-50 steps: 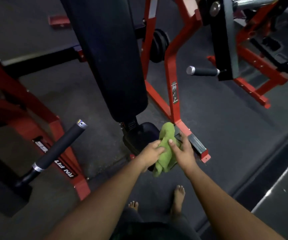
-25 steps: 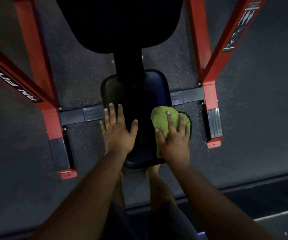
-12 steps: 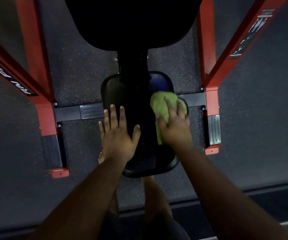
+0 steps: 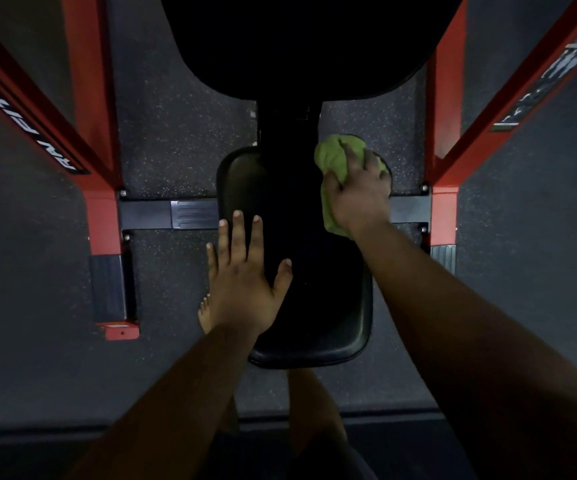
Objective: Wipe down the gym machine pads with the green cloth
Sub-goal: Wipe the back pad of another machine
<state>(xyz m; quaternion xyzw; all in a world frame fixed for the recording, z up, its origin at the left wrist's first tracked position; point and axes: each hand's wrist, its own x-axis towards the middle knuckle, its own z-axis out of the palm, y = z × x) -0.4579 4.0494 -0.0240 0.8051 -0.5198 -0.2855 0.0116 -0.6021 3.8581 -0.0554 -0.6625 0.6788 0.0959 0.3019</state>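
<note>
Centrally, right hand (image 4: 358, 192) gripped bunched green cloth (image 4: 335, 157), pressed on upper right corner of black seat pad (image 4: 314, 306). Left hand (image 4: 245, 271) lay flat, fingers straight, on pad's left edge. Red frame (image 4: 96, 133) flanked both sides.

A green cloth (image 4: 334, 164), bunched and crumpled, is pressed onto the far right corner of a black seat pad (image 4: 300, 306) under the right hand (image 4: 359, 192). Folds are seen past the fingertips and beside the thumb. The seat pad is glossy, flat, with rounded corners; its left edge is covered by the flat left hand (image 4: 245, 275). A larger black back pad (image 4: 300, 39) is seen beyond both hands.
</note>
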